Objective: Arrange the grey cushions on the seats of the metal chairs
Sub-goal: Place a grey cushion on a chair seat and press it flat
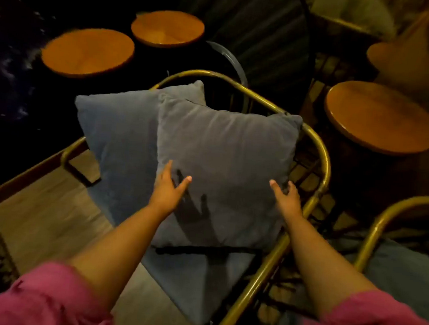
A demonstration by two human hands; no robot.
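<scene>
Two open hands, left hand (pixel 169 190) and right hand (pixel 287 201), are reaching for (gripping nothing) the front grey cushion (pixel 224 168) propped on the metal chair (pixel 318 154), another cushion (pixel 116 140) leaning behind, arranging seemingly unfinished.

Three grey cushions (pixel 223 163), two metal chairs (pixel 320 154), four round tables (pixel 379 118).

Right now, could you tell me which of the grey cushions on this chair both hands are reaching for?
The front cushion, overlapping the other; the left hand and right hand are at its lower edge. The rear cushion leans behind, untouched.
</scene>
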